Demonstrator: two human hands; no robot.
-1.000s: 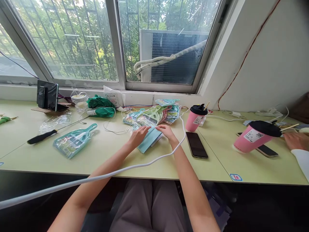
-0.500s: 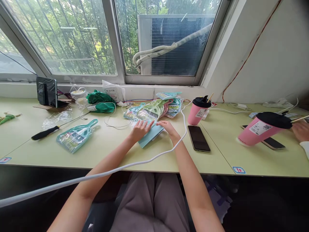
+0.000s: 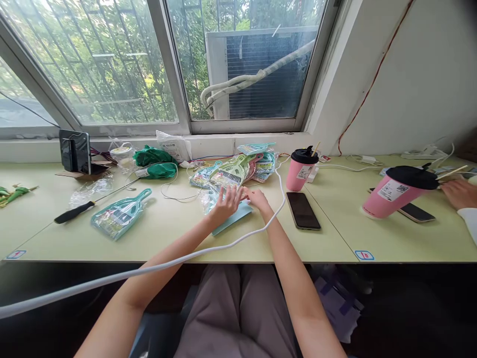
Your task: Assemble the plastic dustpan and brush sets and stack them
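A light blue plastic dustpan point(image 3: 234, 219) lies under my two hands near the middle of the table. My left hand point(image 3: 225, 206) is over its left side, with fingers stretched out and a little apart. Its thumb is hidden. At the dustpan's far right end, the fingers of my right hand point(image 3: 257, 199) are bent together on it, and their tips are partly covered. Crumpled clear plastic point(image 3: 207, 199) lies just left of my left hand. Right behind my hands is a pile of bagged dustpan sets point(image 3: 233, 171) in green, pink and blue.
A bagged blue dustpan set point(image 3: 118, 216) and a black-handled screwdriver point(image 3: 74, 213) lie left. Rightward are a phone point(image 3: 303, 211) and pink cups point(image 3: 298, 174). A white cable point(image 3: 231, 245) crosses above my forearms. Another person's hand point(image 3: 458, 193) is at the far right.
My left hand has turned, its fingers lifting up off the dustpan's surface. My right hand has shifted slightly beside it. The view has shifted a little.
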